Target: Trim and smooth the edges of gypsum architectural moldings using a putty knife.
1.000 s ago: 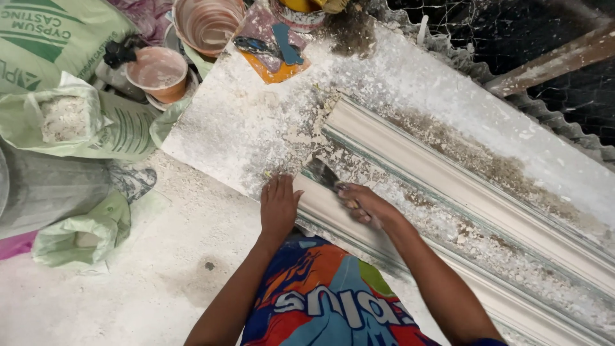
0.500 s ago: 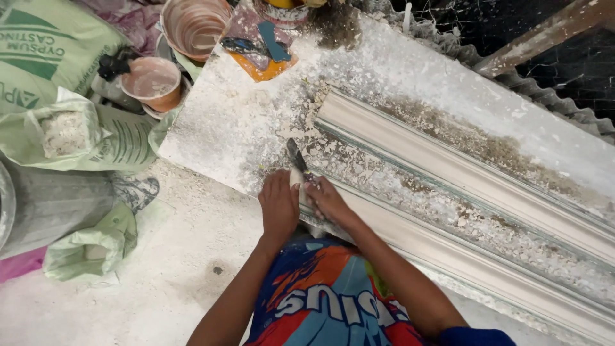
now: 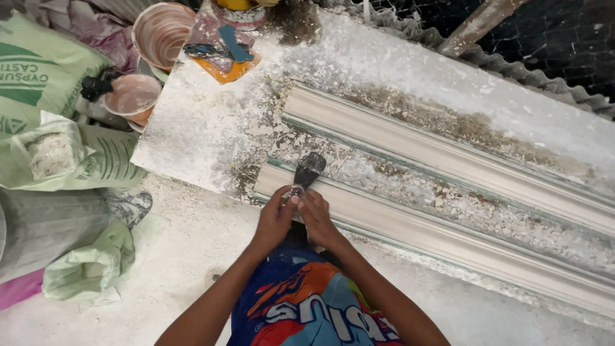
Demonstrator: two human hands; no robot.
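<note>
Both hands, left [image 3: 272, 221] and right [image 3: 318, 218], clamped round dark flat-bladed metal scraper [image 3: 309, 170]; blade at 12 o'clock on near white plaster moulding [image 3: 448, 240]; crumbs cover dusty white worktop [image 3: 192, 141], scraping unfinished.

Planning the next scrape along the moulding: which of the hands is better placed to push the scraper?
Probably right. The right hand lies directly behind the scraper, in line with its blade on the moulding. The left hand grips the handle end from the side, suited to steadying.

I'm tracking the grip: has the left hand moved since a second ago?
Yes. The left hand left the moulding and joined the right hand on the scraper handle.
</note>
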